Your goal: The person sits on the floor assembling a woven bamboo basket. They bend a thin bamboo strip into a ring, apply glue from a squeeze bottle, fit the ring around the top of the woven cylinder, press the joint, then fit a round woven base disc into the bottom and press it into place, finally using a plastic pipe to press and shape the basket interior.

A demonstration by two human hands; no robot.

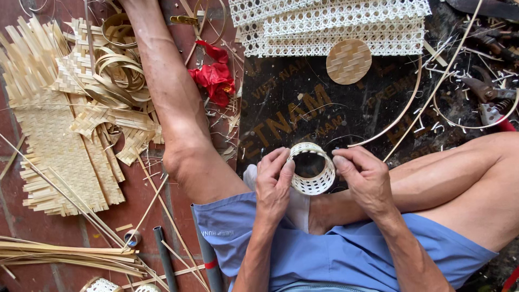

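Soft, even daylight, faint shadows, dull glare on the black printed sheet beyond the hands, edges slightly bowed.

The woven ring sits near centre between the left hand and right hand, over the board. Far behind lie the mesh sheets, a woven disc just before them. Woven mats spread left, pliers far right.
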